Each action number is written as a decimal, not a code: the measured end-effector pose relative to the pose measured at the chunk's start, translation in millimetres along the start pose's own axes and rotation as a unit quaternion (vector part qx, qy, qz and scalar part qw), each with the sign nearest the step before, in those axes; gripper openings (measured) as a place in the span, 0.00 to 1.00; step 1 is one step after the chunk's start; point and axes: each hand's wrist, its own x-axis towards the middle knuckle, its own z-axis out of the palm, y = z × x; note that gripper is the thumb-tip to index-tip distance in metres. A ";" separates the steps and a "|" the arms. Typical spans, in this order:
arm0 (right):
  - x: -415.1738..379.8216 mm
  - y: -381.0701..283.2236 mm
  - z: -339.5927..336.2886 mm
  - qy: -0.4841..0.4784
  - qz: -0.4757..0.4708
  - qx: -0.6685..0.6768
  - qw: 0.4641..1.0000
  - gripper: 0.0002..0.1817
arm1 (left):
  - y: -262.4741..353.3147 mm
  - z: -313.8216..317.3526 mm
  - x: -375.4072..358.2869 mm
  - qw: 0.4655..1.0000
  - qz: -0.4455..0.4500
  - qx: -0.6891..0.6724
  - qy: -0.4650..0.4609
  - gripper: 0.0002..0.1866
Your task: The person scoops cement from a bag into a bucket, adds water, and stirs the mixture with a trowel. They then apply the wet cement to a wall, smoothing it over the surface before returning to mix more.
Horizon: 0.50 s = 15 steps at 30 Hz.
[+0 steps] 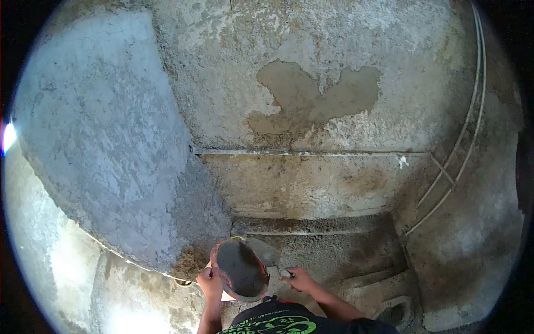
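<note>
A round bucket (pixel 241 271) with a reddish rim and dark grey wet mortar inside stands close to my body at the bottom centre. My left hand (pixel 209 283) is closed on the bucket's left rim. On the other side, my right hand (pixel 298 279) is wrapped round the handle of a trowel (pixel 266 253), whose grey blade lies by the bucket's upper right edge. A darker wet patch of mortar (pixel 317 99) shows on the rough wall ahead.
Bluish-grey plaster (pixel 111 133) covers the left wall part. A narrow ledge (pixel 311 152) crosses the wall. Thin pipes (pixel 470 122) run down the right side. A brown fibrous clump (pixel 190 263) lies left of the bucket, and a round hollow block (pixel 397 313) sits lower right.
</note>
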 end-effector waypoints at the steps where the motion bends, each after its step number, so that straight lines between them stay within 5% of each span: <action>1: -0.6 4.8 9.1 0.000 -0.030 -0.011 1.000 0.20 | -6.0 -7.3 -4.8 1.000 0.002 -0.003 -0.003 0.25; 8: -12.8 -5.6 86.7 -0.040 -0.048 -0.102 0.993 0.23 | 1.2 -106.1 -35.3 0.996 -0.077 -0.030 0.034 0.23; 12: -45.1 -58.5 140.0 -0.090 -0.013 -0.111 0.990 0.24 | -51.9 -164.7 -55.9 0.993 -0.079 0.024 0.079 0.24; 15: -57.0 -67.5 184.5 -0.072 -0.098 -0.113 0.986 0.24 | -69.6 -212.6 -72.7 0.988 -0.097 0.046 0.113 0.23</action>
